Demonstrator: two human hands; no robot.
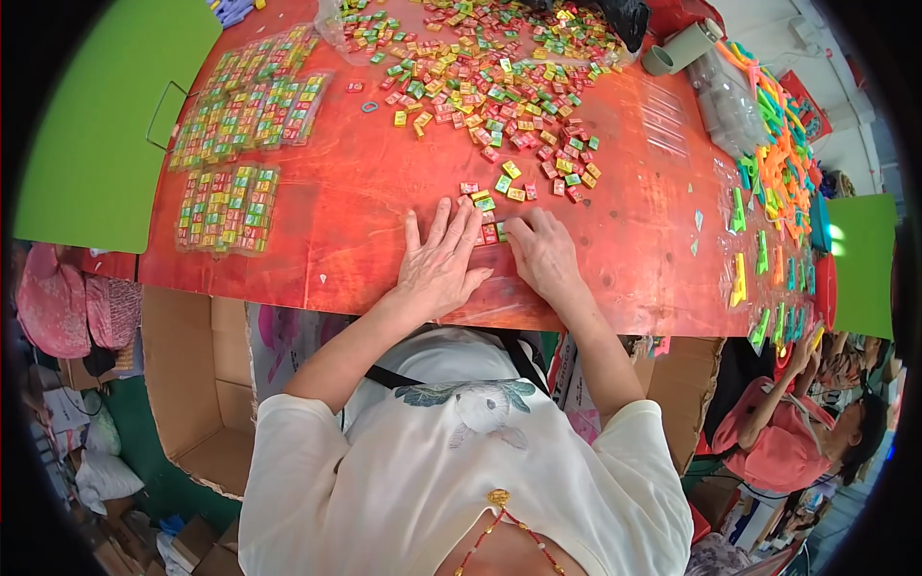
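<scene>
My left hand (437, 261) lies on the red tabletop with its fingers stretched out and apart. Its fingertips rest beside a short group of small red, yellow and green boxes (488, 233). On the other side of this group my right hand (545, 254) has its fingers curled in, with the tips at a small green box (502, 231). The fingers partly hide that box. Just beyond both hands are loose boxes, among them a yellow one (512, 170) and a red one (469, 188).
A large heap of similar boxes (499, 86) spreads over the far table. Flat clear packs (228, 209) of boxes lie at the left. A grey-green cup (659, 60) lies far right, near colourful plastic pieces (783, 154). Another person (783, 432) sits at the right. Cardboard boxes (197, 384) stand below.
</scene>
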